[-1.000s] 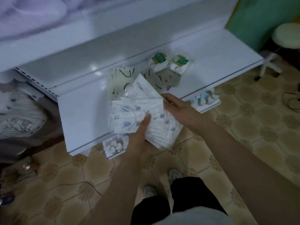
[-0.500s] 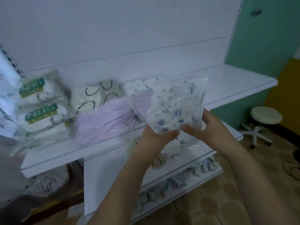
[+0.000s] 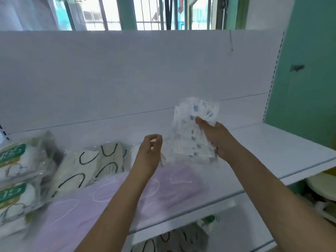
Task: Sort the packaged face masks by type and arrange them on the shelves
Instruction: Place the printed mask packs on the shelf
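Note:
My right hand [image 3: 216,137] grips a clear pack of white face masks with blue prints [image 3: 190,131], held upright above the upper white shelf [image 3: 269,148]. My left hand [image 3: 150,151] hovers just left of that pack with its fingers loosely curled and nothing in them. On the shelf lie lilac mask packs [image 3: 112,195], cream mask packs with black ear loops [image 3: 91,164] and green-labelled white mask packs [image 3: 14,171] at the far left.
The shelf's right half is bare up to a green wall [image 3: 305,88]. A lower shelf holds more cream masks with black loops [image 3: 174,240]. A pale round stool [image 3: 321,184] shows below at the right. A barred window [image 3: 141,13] is above the white back panel.
The view rose from the lower shelf to the upper one. The printed pack went up with it; my left hand let go and only my right hand holds it now.

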Tool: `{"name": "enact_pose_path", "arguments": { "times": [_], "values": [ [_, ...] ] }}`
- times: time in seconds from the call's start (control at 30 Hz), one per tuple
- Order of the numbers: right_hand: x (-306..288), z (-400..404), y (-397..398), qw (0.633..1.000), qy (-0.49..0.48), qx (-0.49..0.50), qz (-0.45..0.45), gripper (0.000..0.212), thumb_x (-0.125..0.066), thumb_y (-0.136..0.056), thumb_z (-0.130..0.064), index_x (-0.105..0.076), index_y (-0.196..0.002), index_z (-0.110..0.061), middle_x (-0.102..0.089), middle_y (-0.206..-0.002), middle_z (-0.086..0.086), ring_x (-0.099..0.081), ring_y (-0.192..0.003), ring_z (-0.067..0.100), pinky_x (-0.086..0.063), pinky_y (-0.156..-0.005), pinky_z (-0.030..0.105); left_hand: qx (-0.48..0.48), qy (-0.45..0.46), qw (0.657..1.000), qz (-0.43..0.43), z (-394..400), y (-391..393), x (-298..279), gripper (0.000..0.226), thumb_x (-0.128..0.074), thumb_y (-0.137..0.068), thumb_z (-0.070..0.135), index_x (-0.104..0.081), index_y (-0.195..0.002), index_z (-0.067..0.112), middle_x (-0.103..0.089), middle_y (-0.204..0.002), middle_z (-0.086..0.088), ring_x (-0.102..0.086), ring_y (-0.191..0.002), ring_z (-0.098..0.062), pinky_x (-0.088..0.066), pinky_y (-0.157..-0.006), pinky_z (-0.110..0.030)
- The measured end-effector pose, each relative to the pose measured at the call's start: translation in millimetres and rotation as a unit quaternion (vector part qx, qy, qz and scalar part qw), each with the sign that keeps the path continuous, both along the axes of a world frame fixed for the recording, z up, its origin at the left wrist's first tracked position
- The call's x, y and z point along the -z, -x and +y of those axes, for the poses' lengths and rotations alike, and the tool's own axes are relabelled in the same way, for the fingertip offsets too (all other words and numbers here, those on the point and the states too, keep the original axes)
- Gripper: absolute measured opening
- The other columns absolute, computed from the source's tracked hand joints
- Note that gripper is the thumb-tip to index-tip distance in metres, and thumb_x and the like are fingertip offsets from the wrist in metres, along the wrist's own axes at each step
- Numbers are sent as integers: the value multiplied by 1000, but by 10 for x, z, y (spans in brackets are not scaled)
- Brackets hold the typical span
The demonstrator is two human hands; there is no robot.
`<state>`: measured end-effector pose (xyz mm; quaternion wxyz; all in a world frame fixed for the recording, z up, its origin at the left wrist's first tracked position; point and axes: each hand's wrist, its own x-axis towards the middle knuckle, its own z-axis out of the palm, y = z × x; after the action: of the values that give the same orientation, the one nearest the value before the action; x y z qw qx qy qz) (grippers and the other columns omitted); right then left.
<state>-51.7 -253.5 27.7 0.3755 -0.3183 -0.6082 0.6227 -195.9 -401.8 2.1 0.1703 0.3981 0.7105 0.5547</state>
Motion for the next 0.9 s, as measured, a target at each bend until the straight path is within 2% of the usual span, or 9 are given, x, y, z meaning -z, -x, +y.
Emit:
{"name": "enact_pose_path", "arguments": {
  "times": [0.03, 0.1, 0.2, 0.27, 0.37, 0.47, 0.63, 0.73, 0.9],
  "values": [
    [31, 256, 159, 1000, 10, -5, -9, 48, -75, -81, -49, -67, -117, -19, -75, -105, 3, -73, -93, 23, -58, -84, 42, -33, 16, 999, 37, 124, 38, 40, 23, -39, -105, 43, -50, -119, 28, -63, -103, 6, -59, -73, 8, -41, -63, -2],
    [169, 746, 506, 996, 33, -56, -53, 65, -79, -76, -47, -59, -130, -16, -71, -115, 6, -71, -100, 26, -56, -91, 48, -64, 38, 994, 84, 366, 151, 168, 43, -36, -102, 54, -47, -135, 29, -59, -123, 5, -59, -103, 1, -42, -87, -11],
    [436, 1145, 919, 974, 36, -139, -173, 45, -73, -86, -29, -61, -122, -7, -71, -113, 8, -70, -96, 26, -57, -89, 41, -49, 151, 982, 107, 682, 366, 355, 79, -44, -93, 67, -20, -158, 29, -29, -159, -3, -33, -145, -23, -28, -119, -39],
    [682, 1308, 1107, 960, -7, -111, -256, 56, -73, -84, -38, -54, -126, -7, -63, -122, 6, -66, -98, 24, -56, -83, 34, -45, 250, 953, 165, 828, 475, 485, 88, -47, -91, 69, -9, -160, 29, -20, -165, -6, -23, -151, -26, -22, -122, -45],
    [912, 1426, 1359, 935, -71, -143, -318, 95, -64, -78, -63, -35, -148, -6, -47, -146, 12, -52, -127, 29, -45, -105, 38, -13, 360, 908, 215, 991, 523, 604, 80, -39, -94, 70, -12, -159, 32, -22, -166, -3, -17, -153, -21, -11, -124, -49],
    [959, 1543, 1502, 900, -122, -185, -375, 103, -47, -71, -83, -46, -142, -8, -51, -143, 12, -52, -127, 31, -40, -109, 43, -21, 401, 887, 228, 1103, 560, 588, 69, -35, -97, 67, -22, -157, 36, -32, -162, 0, -26, -150, -21, -11, -123, -51],
    [697, 1470, 1266, 892, -227, -42, -390, 100, -40, -89, -71, -5, -155, -4, -14, -160, 21, -23, -144, 39, -26, -116, 49, -116, 303, 903, 282, 1011, 419, 476, 81, -20, -90, 77, -38, -152, 28, -43, -156, -5, -37, -144, -25, -27, -118, -49],
    [473, 1236, 1024, 917, -300, -19, -262, 91, -41, -93, -63, -5, -156, -8, -8, -163, 16, -12, -149, 34, -16, -120, 46, -139, 183, 930, 287, 807, 26, 366, 88, -15, -84, 75, -43, -150, 24, -48, -152, -1, -43, -139, -21, -34, -116, -43],
    [358, 648, 470, 905, -398, -81, -123, 77, -43, -97, -52, -12, -157, -14, -14, -164, 5, -11, -151, 19, -14, -123, 41, -183, 34, 952, 244, 289, -675, 426, 48, -46, -101, 48, -47, -144, 27, -50, -144, 8, -45, -131, -8, -33, -101, -18]
  ]
}}
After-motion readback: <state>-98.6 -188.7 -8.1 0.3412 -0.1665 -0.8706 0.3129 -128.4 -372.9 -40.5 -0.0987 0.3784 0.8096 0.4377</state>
